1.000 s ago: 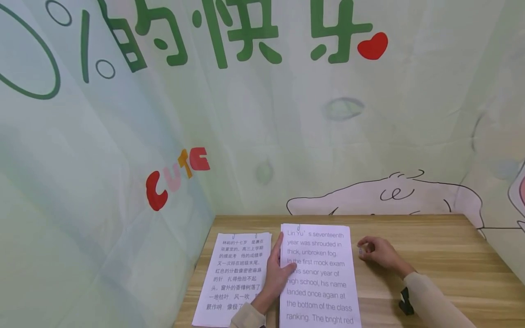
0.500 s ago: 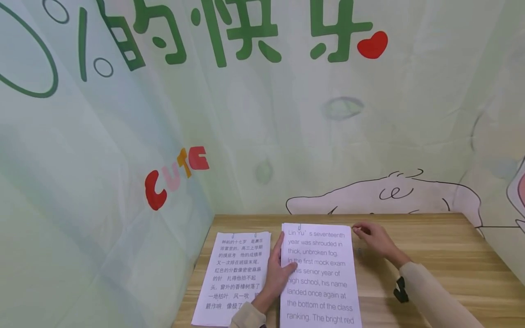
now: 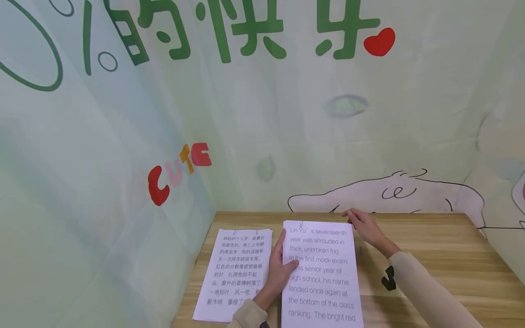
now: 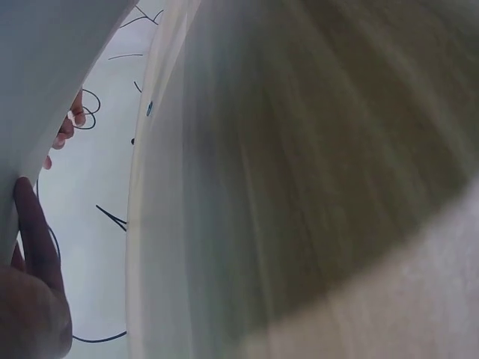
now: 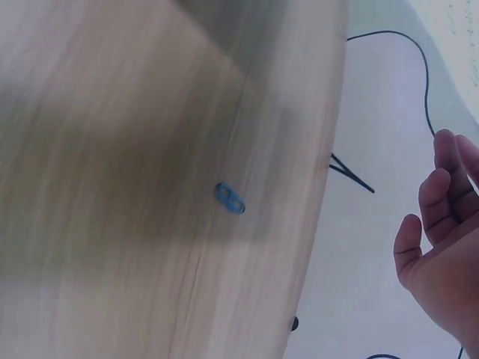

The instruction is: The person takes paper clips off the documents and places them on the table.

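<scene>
My left hand (image 3: 280, 273) grips the left edge of a stack of paper (image 3: 320, 278) printed in English, thumb across its front. In the left wrist view the stack (image 4: 52, 67) stands raised off the table. One paper clip (image 3: 301, 224) sits on its top edge, toward the left. At the top right corner my right hand (image 3: 371, 232) pinches a tiny thing, seemingly another paper clip, mostly hidden by the fingers. Its other fingers are loosely curled in the right wrist view. A blue paper clip (image 5: 230, 198) lies on the table below.
Left of my left hand lies a second paper stack (image 3: 234, 278) with Chinese print and clips on its top edge. Both stacks are on or over a wooden table (image 3: 434, 237). A printed cloth backdrop (image 3: 262, 127) hangs behind and to the left of it.
My right hand has risen from beside the blue paper clip on the table to the stack's top right corner. The left hand keeps its grip; the view has shifted slightly.
</scene>
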Action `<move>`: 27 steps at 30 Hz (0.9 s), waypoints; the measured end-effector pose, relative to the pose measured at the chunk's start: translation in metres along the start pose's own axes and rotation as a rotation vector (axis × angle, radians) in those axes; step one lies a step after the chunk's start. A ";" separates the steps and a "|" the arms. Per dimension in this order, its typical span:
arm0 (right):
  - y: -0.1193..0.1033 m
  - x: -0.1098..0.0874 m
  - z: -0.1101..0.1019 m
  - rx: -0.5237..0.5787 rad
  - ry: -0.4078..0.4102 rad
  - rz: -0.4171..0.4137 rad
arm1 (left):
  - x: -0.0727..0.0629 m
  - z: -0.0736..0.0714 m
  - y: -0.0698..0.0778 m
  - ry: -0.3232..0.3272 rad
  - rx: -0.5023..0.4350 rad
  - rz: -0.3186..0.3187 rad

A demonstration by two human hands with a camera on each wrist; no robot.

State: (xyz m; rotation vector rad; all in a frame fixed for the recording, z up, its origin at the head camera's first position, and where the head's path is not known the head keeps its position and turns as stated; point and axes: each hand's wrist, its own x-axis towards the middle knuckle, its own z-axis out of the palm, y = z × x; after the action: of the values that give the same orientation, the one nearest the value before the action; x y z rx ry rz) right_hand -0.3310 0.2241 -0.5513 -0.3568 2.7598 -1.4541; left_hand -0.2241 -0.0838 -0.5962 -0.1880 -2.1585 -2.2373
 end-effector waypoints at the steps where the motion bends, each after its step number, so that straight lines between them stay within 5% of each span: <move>1: -0.001 0.000 0.000 0.016 -0.002 0.005 | 0.000 0.000 0.000 -0.004 -0.002 -0.002; 27: -0.049 0.018 0.004 0.047 -0.067 -0.089 | -0.004 0.010 -0.002 -0.049 0.009 -0.004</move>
State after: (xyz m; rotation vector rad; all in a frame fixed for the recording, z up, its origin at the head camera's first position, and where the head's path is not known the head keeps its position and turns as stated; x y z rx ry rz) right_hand -0.3382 0.1906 -0.5116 -0.5241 2.6846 -1.4933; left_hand -0.2201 -0.0739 -0.5983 -0.2406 -2.1945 -2.2474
